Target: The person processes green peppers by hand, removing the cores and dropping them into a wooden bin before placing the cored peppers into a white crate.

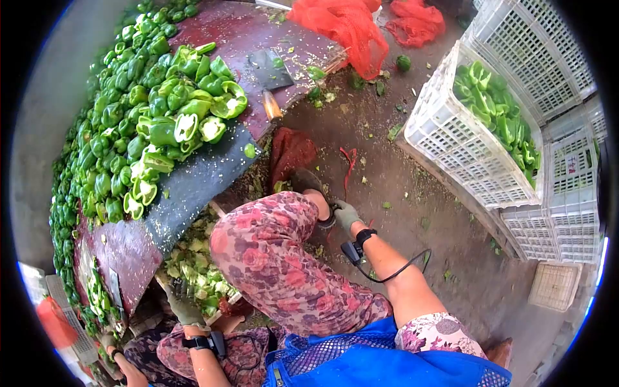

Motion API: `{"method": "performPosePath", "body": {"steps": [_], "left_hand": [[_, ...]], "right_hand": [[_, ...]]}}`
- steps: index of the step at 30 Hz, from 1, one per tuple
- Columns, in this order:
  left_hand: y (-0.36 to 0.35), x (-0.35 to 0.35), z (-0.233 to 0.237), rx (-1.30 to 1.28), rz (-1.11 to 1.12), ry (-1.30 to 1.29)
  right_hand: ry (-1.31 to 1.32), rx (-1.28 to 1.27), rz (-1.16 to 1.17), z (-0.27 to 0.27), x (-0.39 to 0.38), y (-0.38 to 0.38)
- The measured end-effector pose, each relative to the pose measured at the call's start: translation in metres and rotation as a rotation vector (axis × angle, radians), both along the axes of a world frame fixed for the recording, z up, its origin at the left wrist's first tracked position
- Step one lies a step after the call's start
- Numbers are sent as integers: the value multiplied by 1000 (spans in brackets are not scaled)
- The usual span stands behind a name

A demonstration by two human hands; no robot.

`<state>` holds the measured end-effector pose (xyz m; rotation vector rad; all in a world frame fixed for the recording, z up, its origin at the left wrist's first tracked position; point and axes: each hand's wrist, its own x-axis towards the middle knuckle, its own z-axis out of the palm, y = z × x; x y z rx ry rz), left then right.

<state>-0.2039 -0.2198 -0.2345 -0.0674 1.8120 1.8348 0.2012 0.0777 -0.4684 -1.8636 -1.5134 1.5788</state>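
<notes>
My right hand (349,217), in a grey-green glove, is down at the heel of a dark shoe (305,181), its fingers closed at the heel edge. My left hand (185,304), gloved too, reaches to the wooden edge of a container of pepper scraps (205,269), its fingers stretched out with nothing visible in them. Halved green peppers (187,127) lie at the front of a large heap of whole green peppers (116,122) on the table. A cleaver (269,69) with a wooden handle rests near the table's edge, apart from both hands.
White plastic crates (451,132) stand at the right, one holding cut green peppers (496,106). Red mesh bags (342,29) lie at the top. Scraps litter the floor (387,168). At lower left, another person's arm (126,367) is near a second knife (116,287).
</notes>
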Motion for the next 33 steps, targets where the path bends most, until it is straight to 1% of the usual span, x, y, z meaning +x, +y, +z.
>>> {"method": "performPosePath", "body": {"steps": [1, 2, 4, 5, 7, 9, 10, 13, 14, 17, 20, 23, 26, 29, 30, 32, 33], "left_hand": [[8, 4, 1, 2, -13, -6], [19, 14, 10, -48, -22, 43], [17, 9, 3, -82, -50, 30], [14, 6, -3, -97, -61, 23], [8, -2, -15, -91, -81, -4], [8, -2, -15, -97, -88, -21], [8, -1, -14, -99, -88, -24], [9, 2, -12, -105, -95, -28], [10, 2, -11, -107, -101, -22], [11, -1, -14, -125, -116, -17], [12, -4, -20, -126, -136, -21], [12, -5, -20, -122, -130, -15], [18, 2, -12, -126, -128, -19], [22, -1, -17, -121, -112, -39], [21, -4, -19, -118, -102, -45], [12, -8, -23, -122, -135, 69], [15, -6, -20, -118, -132, 13]], "right_hand": [[51, -23, -14, -18, 2, -1], [103, -46, -29, -31, 3, -1], [201, -102, -85, -49, 2, -1], [99, -116, -44, -35, -1, 1], [-105, -145, 44, 41, -9, 8], [-262, -75, 48, 73, -16, 3], [-340, -40, 50, 78, -19, 0], [-343, 36, 20, 59, -24, -13], [-381, 36, 27, 54, -25, -14], [-378, -87, 77, 50, -24, -11], [-329, -72, 16, 46, -24, -14], [-216, -53, -96, 43, -26, -23], [-123, -150, -167, 39, -25, -19], [79, -290, -268, 41, -19, -17], [58, -271, -248, 38, -16, -17], [14, -221, -214, -6, -9, -25], [36, -214, -166, -56, -3, -34]]}}
